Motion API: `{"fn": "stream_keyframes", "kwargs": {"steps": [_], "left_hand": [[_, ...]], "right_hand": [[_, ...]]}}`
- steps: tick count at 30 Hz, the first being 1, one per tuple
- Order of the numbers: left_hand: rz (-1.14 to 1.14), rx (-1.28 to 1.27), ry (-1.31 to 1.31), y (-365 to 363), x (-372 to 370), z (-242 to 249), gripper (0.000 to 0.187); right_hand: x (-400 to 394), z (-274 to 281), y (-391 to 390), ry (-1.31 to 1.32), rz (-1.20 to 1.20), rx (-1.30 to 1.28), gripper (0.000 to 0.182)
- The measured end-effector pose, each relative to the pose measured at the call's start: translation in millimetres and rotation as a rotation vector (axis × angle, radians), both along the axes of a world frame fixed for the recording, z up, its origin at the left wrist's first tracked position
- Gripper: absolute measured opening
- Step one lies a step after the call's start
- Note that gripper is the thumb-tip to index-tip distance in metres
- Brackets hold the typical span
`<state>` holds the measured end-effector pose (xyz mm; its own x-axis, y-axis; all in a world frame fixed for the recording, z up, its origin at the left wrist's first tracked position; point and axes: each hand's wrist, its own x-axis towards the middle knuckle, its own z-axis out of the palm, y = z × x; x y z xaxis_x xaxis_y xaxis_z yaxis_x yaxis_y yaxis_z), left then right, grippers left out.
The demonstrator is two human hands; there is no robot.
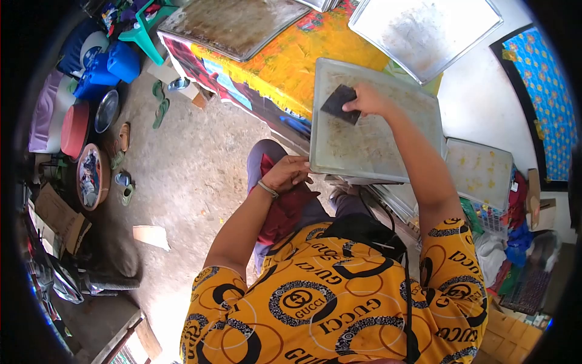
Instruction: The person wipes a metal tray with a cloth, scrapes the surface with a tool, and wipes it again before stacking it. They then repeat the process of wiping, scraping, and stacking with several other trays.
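Note:
A grey metal tray (388, 148) with brownish stains lies partly on the table's edge, tilted toward me. My right hand (370, 101) holds a dark square pad (339, 104) against the tray's upper left part, thumb on top of it. At the tray's lower left corner, my left hand (288, 174) has its fingers curled around the edge. A dark red cloth (285, 209) lies over my leg just below that hand.
A yellow flowered cloth (276, 68) covers the table, with a stained tray (233, 24) on it. Another tray (424, 33) sits at upper right. A basket (490, 219) stands at right under a tray (479, 173). Basins, blue containers (123, 62) and slippers are at left.

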<state>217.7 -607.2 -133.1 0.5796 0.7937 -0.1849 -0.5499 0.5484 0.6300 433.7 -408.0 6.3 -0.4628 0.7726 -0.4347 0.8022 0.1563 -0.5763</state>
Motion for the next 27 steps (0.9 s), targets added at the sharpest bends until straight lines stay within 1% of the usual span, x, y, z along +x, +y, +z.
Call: {"fn": "stream_keyframes", "kwargs": {"steps": [2, 5, 7, 8, 11, 12, 15, 17, 19, 21, 24, 25, 27], "left_hand": [[-0.002, -0.009, 0.000, 0, 1, 4, 0.032], [0.009, -0.041, 0.019, 0, 1, 9, 0.031], [0.013, -0.066, 0.025, 0, 2, 9, 0.030], [0.013, -0.053, 0.026, -1, 2, 9, 0.030], [-0.005, -0.021, 0.034, 0, 1, 7, 0.031], [-0.015, -0.018, 0.032, 1, 0, 4, 0.031], [-0.031, -0.006, 0.022, 3, -1, 0, 0.032], [-0.017, -0.014, 0.007, 2, 0, 0, 0.031], [0.015, -0.039, -0.009, 1, 2, 2, 0.030], [0.028, -0.046, 0.019, 2, 3, 6, 0.029], [0.009, -0.023, 0.027, 2, 5, -4, 0.028], [-0.001, -0.005, 0.025, 4, 4, -9, 0.027], [-0.011, -0.005, 0.020, 4, 4, -7, 0.024]], "right_hand": [[2, 6, 7, -0.005, -0.014, 0.049, 0.027], [4, 6, -6, -0.059, 0.068, -0.023, 0.027], [4, 2, -17, 0.011, 0.049, -0.106, 0.026], [7, -4, -21, 0.048, 0.033, -0.151, 0.026], [24, -7, -3, 0.117, -0.137, -0.078, 0.026], [27, -4, -1, 0.154, -0.174, 0.009, 0.028], [30, 13, -12, -0.189, 0.086, 0.400, 0.025], [20, 11, -53, -0.329, 0.111, 0.407, 0.024], [2, 15, -117, -0.455, 0.219, 0.390, 0.037], [1, -9, -171, -0.331, 0.293, 0.570, 0.051], [-3, -42, -181, -0.421, 0.331, 0.732, 0.055], [0, -50, -171, -0.428, 0.289, 0.739, 0.053], [7, -56, -120, -0.439, 0.207, 0.766, 0.050]]}}
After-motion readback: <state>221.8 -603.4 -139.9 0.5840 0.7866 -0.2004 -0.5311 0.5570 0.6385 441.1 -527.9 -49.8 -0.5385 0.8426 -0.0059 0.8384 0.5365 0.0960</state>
